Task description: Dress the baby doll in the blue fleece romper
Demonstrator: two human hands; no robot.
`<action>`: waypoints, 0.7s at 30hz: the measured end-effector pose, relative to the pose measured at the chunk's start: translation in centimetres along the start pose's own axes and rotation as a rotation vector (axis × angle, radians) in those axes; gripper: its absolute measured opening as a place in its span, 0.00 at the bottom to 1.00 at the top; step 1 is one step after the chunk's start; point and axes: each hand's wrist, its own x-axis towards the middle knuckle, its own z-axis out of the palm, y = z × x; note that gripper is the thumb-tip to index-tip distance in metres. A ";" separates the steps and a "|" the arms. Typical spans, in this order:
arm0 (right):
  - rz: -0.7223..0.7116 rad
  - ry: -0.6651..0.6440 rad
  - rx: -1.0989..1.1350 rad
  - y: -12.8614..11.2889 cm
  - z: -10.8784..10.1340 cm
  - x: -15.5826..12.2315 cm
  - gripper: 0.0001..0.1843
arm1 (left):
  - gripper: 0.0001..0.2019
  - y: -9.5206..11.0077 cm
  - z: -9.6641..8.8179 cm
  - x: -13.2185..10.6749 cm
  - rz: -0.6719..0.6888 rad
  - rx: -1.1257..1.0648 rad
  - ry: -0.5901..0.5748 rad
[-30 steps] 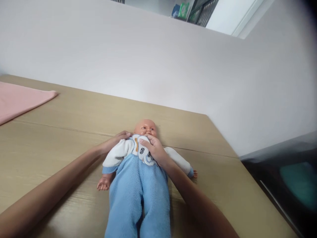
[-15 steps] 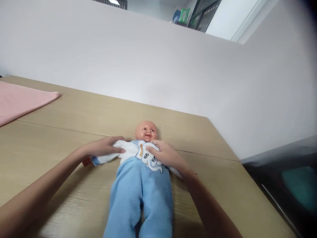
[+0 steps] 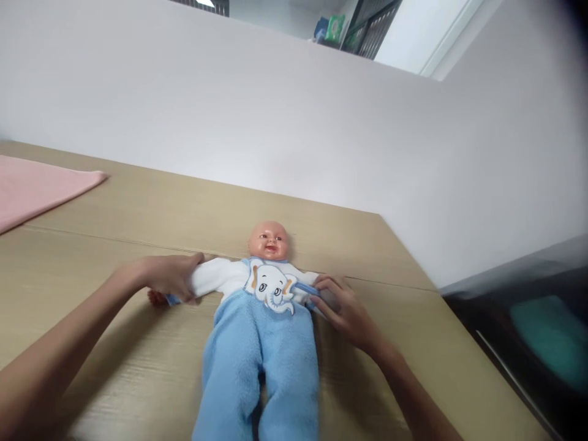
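A baby doll (image 3: 269,240) lies on its back on the wooden table (image 3: 138,208), its head toward the wall. It wears a fleece suit (image 3: 261,343) with blue legs, white sleeves and an elephant patch on the chest. My left hand (image 3: 172,280) is closed round the end of the doll's outstretched white sleeve on the left. My right hand (image 3: 344,309) rests on the doll's other sleeve on the right, fingers curled onto the cloth and hiding the doll's arm.
A pink cloth (image 3: 37,187) lies flat at the table's far left. A white wall (image 3: 294,122) runs behind the table. A dark surface with a teal patch (image 3: 542,334) sits beyond the table's right edge.
Both hands have slid outward from the doll's collar and chest to its sleeves. The doll's left-side arm has been drawn straight out to the side.
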 end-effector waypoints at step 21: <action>0.137 0.469 0.417 2.8 -0.8 -3.5 0.33 | 0.08 15.4 14.8 6.0 0.782 0.766 0.126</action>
